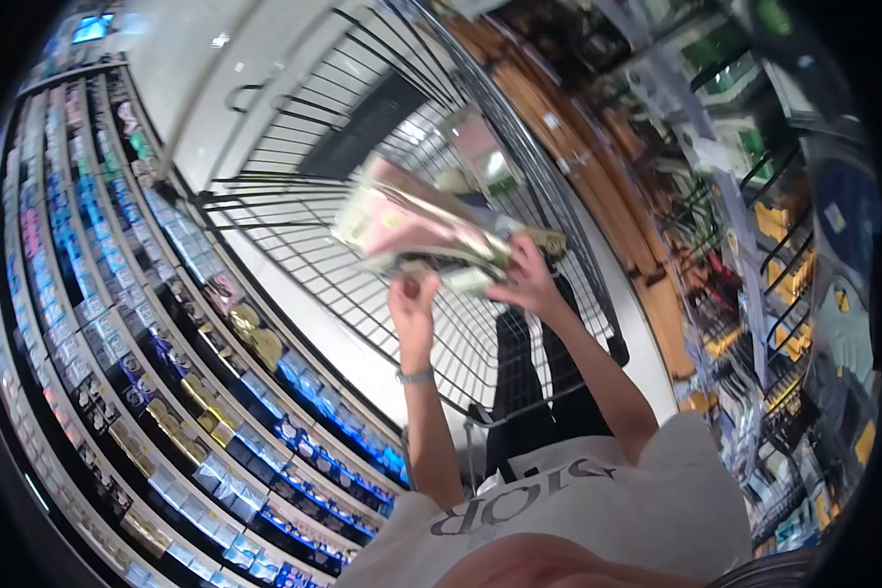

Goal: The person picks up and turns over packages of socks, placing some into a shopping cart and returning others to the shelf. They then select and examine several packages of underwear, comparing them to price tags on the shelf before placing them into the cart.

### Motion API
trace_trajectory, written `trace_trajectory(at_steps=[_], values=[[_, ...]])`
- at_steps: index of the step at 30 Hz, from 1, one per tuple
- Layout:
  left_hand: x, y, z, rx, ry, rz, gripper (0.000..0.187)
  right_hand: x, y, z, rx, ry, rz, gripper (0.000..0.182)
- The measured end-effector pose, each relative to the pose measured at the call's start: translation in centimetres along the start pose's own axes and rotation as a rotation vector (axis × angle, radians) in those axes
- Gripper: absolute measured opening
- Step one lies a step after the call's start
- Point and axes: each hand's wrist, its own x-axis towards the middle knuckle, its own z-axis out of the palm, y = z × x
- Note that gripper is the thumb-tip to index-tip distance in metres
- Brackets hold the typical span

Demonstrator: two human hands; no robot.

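Note:
Over a wire shopping cart, a pink and pale green package, blurred by motion, is tilted between my two hands. My right hand grips its lower right end, thumb and fingers closed round the edge. Just below the package's left part is my left hand, its fingers curled; a small dark round shape shows between them, too blurred to name. Behind the package, other items lie in the cart, among them a pink and green one.
Long shelves of small blue, white and gold packs curve along the left. Wooden boards stand right of the cart, beside racks of hanging goods. A dark panel is on the cart's far part.

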Motion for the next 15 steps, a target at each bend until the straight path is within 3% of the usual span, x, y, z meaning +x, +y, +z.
trace_trajectory(at_steps=[1,3,5,9,10,13,14,15], values=[[-1.9,1.8,-0.6,0.047,-0.004,-0.016,0.036,-2.2,-1.7,0.7,0.046,-0.042,0.122,0.083],[-5.2,3.3,-3.2,0.112,-0.122,-0.06,0.039,-6.0,-3.6,2.3,0.087,-0.133,0.022,0.081],[-8.7,6.0,-4.0,-0.027,-0.253,-0.043,0.04,-9.4,-3.6,2.9,-0.219,-0.115,-0.019,0.072],[-14.6,7.0,-6.9,0.092,-0.432,-0.005,0.026,-15.5,-7.9,9.2,-0.27,-0.115,0.03,0.056],[-16.1,7.3,-7.2,0.183,-0.392,0.022,0.036,-16.6,-8.6,10.6,-0.315,-0.113,0.002,0.055],[-21.6,12.8,-6.6,-0.072,-0.27,0.199,0.05,-20.8,-10.7,16.1,-0.514,-0.062,-0.041,0.05],[-23.1,14.5,-7.2,-0.23,-0.311,0.05,0.056,-22.4,-10.7,18.0,-0.594,0.024,-0.151,0.04],[-24.1,16.2,-8.4,-0.388,-0.35,-0.107,0.062,-23.1,-10.2,18.7,-0.619,-0.049,-0.315,0.033]])
